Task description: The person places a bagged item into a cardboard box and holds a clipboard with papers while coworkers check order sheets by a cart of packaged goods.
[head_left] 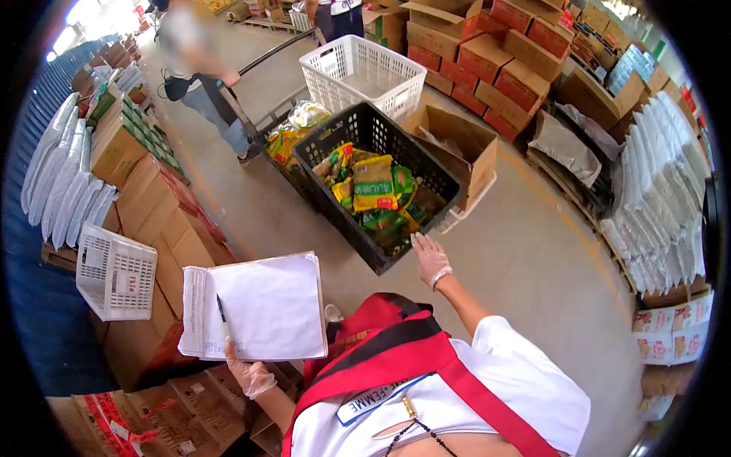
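In a clear thin glove, my left hand (pixel 250 372) grips the lower edge of a stack of paper sheets (pixel 266 301), its thumb on top. A dark pen (pixel 221 311) lies across the sheets near their left side. My right hand (pixel 432 260), gloved too, reaches forward with fingers stretched out, fingertips right at the near corner of a black plastic crate (pixel 346 234). Yellow and green food packets (pixel 373 183) fill the bottom of that crate. The crate rests on a cart whose handle (pixel 274 49) rises at its far left.
Beyond the black crate are a white basket (pixel 364 68) and an open cardboard box (pixel 457 145). A person (pixel 202 84) stands at the cart's handle. Stacked cartons (pixel 487 61) and piled white sacks (pixel 659 190) line the right; boxes and a white basket (pixel 114 270) line the left.
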A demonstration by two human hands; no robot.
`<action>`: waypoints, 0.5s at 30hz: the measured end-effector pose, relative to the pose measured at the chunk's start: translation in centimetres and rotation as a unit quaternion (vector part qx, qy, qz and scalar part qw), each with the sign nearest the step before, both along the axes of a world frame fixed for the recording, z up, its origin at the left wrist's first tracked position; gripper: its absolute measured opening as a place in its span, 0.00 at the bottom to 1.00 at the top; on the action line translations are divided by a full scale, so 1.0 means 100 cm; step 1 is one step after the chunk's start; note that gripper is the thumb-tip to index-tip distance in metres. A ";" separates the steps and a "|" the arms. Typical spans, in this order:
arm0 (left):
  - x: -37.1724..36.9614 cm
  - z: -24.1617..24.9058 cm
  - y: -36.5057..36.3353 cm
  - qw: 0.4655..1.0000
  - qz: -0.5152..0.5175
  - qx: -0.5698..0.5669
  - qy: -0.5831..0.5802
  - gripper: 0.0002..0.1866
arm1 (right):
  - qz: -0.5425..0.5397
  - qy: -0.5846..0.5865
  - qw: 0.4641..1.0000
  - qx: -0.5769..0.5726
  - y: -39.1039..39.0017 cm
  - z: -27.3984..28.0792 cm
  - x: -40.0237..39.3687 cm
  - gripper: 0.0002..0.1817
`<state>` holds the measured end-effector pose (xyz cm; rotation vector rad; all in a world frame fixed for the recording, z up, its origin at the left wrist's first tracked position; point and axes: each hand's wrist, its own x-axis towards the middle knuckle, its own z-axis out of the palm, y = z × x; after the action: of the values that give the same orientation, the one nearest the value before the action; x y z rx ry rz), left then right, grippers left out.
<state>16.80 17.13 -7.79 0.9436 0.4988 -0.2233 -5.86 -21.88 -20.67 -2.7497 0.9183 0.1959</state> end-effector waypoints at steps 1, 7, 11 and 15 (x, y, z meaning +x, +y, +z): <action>-0.003 -0.006 0.002 1.000 0.003 -0.019 0.024 0.22 | -0.004 0.000 1.000 0.005 -0.002 -0.009 0.003 0.38; -0.033 -0.059 0.017 0.997 -0.020 0.040 -0.062 0.20 | 0.028 0.028 0.999 0.034 -0.010 -0.043 0.022 0.43; -0.054 -0.072 0.015 1.000 0.008 -0.028 -0.007 0.20 | 0.036 0.034 0.998 0.046 -0.014 -0.058 0.040 0.42; -0.074 -0.121 0.014 0.982 0.033 0.145 -0.119 0.20 | 0.036 0.026 0.999 0.032 -0.030 -0.108 0.074 0.43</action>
<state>9.44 18.52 -19.94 1.2180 0.3449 0.0256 1.52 -24.86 -31.47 -2.7319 0.8129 0.3044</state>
